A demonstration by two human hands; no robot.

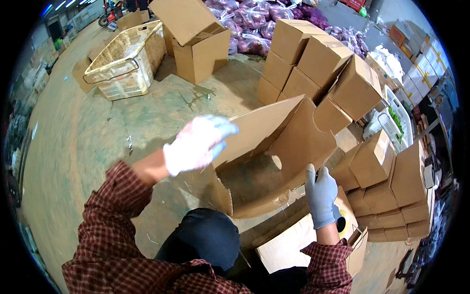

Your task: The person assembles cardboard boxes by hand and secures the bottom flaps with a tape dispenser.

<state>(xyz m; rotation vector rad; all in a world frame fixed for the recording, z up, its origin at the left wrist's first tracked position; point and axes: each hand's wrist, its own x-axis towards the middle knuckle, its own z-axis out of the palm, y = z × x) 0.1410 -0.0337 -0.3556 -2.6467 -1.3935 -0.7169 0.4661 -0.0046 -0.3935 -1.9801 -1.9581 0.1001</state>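
Nearest, the gloved right hand (321,195) grips the near right edge of an unfolded cardboard box (274,157), fingers closed on the board. Slightly farther left, the gloved left hand (196,144) lies on the box's left flap, blurred, so its hold cannot be told. Beyond stand stacked cartons (313,66) right, a plastic crate (128,61) far left.

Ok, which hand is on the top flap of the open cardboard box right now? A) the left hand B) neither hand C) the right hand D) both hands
A: the gloved left hand rests on the top flap of the open cardboard box, while the right hand grips its lower right edge.
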